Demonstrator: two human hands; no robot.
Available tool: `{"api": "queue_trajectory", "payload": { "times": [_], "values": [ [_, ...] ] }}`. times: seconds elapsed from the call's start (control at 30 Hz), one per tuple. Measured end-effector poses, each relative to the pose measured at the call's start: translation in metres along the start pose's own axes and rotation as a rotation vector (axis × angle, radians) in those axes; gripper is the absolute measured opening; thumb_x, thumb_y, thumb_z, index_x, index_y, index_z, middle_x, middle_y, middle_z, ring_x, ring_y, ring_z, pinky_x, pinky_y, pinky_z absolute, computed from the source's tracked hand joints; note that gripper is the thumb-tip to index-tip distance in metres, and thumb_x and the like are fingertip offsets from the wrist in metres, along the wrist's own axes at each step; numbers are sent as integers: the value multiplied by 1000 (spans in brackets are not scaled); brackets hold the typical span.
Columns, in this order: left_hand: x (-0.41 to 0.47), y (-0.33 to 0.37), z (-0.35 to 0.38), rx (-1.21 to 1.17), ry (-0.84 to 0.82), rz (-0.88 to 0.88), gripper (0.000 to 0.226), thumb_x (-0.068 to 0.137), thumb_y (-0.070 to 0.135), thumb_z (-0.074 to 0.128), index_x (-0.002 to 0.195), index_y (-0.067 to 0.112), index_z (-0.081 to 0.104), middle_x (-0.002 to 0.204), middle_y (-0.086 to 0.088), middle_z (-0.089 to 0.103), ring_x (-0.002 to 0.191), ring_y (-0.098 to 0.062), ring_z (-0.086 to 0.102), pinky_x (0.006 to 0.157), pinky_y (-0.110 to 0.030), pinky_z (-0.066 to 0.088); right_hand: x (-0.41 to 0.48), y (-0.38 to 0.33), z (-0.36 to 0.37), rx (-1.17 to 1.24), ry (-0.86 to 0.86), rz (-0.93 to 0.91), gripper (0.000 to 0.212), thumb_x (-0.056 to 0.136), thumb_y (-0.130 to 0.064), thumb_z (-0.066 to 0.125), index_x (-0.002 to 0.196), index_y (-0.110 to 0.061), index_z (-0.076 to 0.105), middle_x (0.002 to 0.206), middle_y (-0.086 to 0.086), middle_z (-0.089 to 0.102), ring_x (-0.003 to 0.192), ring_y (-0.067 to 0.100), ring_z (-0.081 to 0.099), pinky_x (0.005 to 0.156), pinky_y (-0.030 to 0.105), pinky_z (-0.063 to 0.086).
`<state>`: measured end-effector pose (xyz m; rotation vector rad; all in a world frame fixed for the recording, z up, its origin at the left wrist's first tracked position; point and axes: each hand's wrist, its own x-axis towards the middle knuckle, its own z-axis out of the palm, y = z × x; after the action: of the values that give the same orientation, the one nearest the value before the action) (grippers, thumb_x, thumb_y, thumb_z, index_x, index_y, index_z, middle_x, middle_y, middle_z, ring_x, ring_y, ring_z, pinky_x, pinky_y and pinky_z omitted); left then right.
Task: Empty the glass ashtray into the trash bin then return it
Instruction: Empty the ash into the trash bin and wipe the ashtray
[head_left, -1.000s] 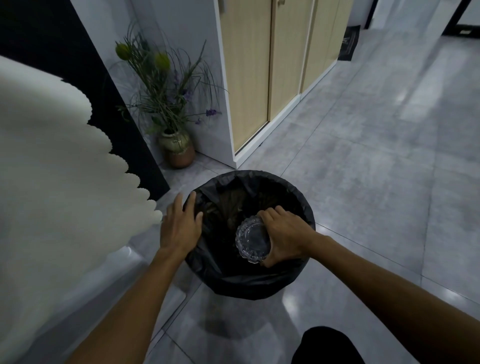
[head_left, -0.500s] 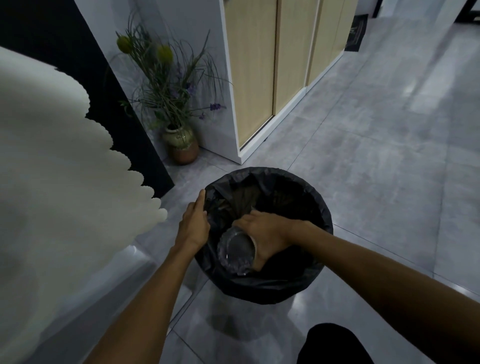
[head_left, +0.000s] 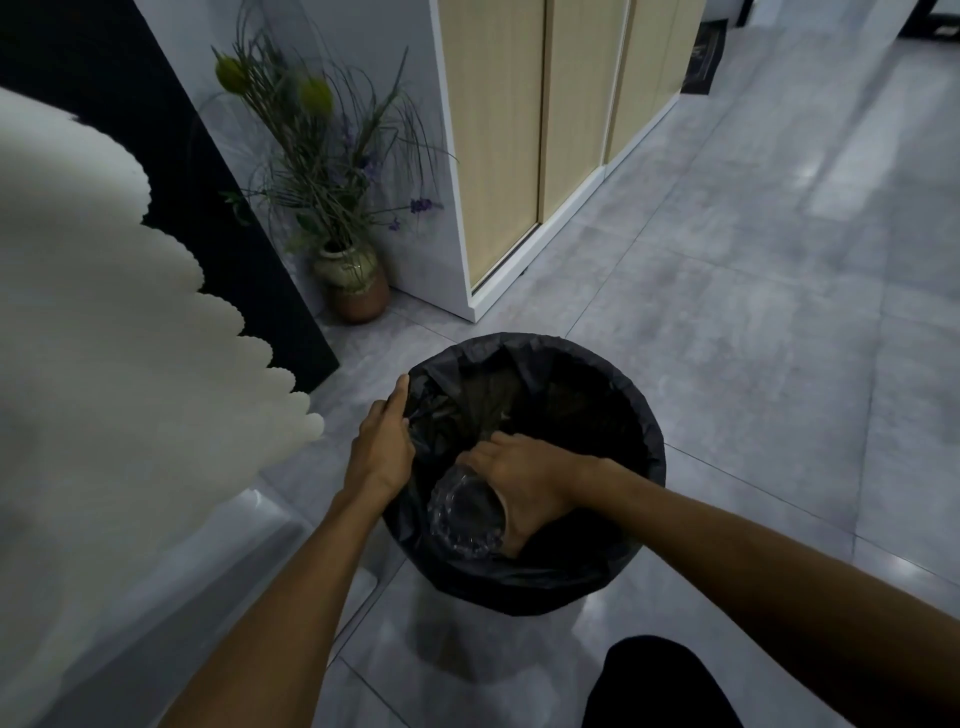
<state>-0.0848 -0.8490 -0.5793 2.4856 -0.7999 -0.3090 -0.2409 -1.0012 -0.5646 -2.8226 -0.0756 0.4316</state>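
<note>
Deeper into the bin (head_left: 641, 415) now goes the right hand (head_left: 524, 486), its grip clasping the tilted ashtray (head_left: 465, 517) inside the liner; the left hand (head_left: 382, 447) grips the bin's rim.

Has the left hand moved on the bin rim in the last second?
Yes. The left hand slid off the top of the trash bin rim to grip its outer left edge.

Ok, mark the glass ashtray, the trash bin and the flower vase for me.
glass ashtray (head_left: 465, 519), head view, on its tilted clear body beside the right hand.
trash bin (head_left: 655, 441), head view, on the bag-covered right rim.
flower vase (head_left: 353, 283), head view, on its glazed belly.
</note>
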Motion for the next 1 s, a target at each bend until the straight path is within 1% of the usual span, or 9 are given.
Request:
{"api": "queue_trajectory", "payload": {
  "times": [0.1, 0.13, 0.23, 0.37, 0.5, 0.63, 0.77, 0.9, 1.0],
  "values": [
    [-1, 3, -1, -1, 11, 0, 65, 109, 10, 41, 166, 30, 15, 145, -16, 47, 128, -34, 50, 107, -41, 39, -5, 13, -1, 57, 96, 107, 128, 49, -81, 74, 153, -16, 35, 146, 5, 50, 128, 28, 46, 111, 41, 37],
    [-1, 4, -1, 2, 9, 0, 66, 109, 10, 41, 166, 30, 15, 145, -16, 48, 127, -35, 51, 107, -41, 40, -6, 12, -2, 62, 86, 95, 128, 49, -81, 74, 153, -17, 35, 146, 5, 49, 128, 28, 46, 111, 41, 37],
    [-1, 3, -1, 22, -7, 12, 66, 109, 11, 41, 166, 31, 14, 144, -15, 48, 125, -33, 52, 107, -41, 40, -6, 4, 3, 40, 12, -17, 120, 57, -69, 86, 153, -19, 34, 145, 3, 49, 125, 24, 45, 110, 39, 38],
    [-5, 6, -3, 11, 5, 13, 66, 109, 10, 41, 166, 29, 15, 141, -16, 49, 123, -33, 52, 104, -41, 41, -10, 11, 3, 60, 142, 88, 126, 56, -72, 84, 155, -15, 32, 149, 6, 47, 128, 27, 45, 113, 46, 39],
    [-4, 3, -2, 13, -22, 26, 66, 109, 11, 40, 165, 33, 15, 142, -15, 48, 123, -33, 53, 106, -41, 41, -7, -2, 12, 39, 23, 14, 123, 57, -69, 86, 154, -17, 33, 148, 5, 48, 127, 26, 45, 112, 42, 39],
    [-7, 5, -1, -16, 11, 23, 65, 108, 9, 41, 165, 30, 18, 142, -17, 49, 124, -35, 54, 106, -43, 42, -12, 7, 8, 130, 134, 142, 125, 52, -74, 82, 154, -19, 33, 149, 4, 47, 129, 28, 47, 110, 41, 40],
    [-7, 5, -1, 3, -10, 22, 66, 108, 9, 40, 165, 32, 15, 143, -16, 48, 123, -34, 54, 105, -43, 42, -10, 5, 8, 133, 8, 26, 114, 55, -67, 88, 149, -26, 37, 143, -2, 51, 123, 19, 45, 108, 37, 39],
    [-8, 7, 0, -5, 10, 18, 66, 108, 10, 41, 165, 32, 16, 139, -15, 50, 121, -34, 55, 105, -44, 43, -14, 17, 0, 170, 131, 113, 122, 48, -75, 80, 150, -24, 35, 144, -1, 49, 124, 23, 48, 110, 40, 43],
    [-7, 6, 0, 25, 0, 30, 67, 108, 10, 41, 165, 33, 15, 138, -14, 50, 118, -33, 55, 104, -43, 44, -15, 4, 5, 135, 14, 15, 119, 54, -65, 88, 151, -23, 35, 144, -1, 49, 124, 22, 46, 108, 38, 42]
  ]
}}
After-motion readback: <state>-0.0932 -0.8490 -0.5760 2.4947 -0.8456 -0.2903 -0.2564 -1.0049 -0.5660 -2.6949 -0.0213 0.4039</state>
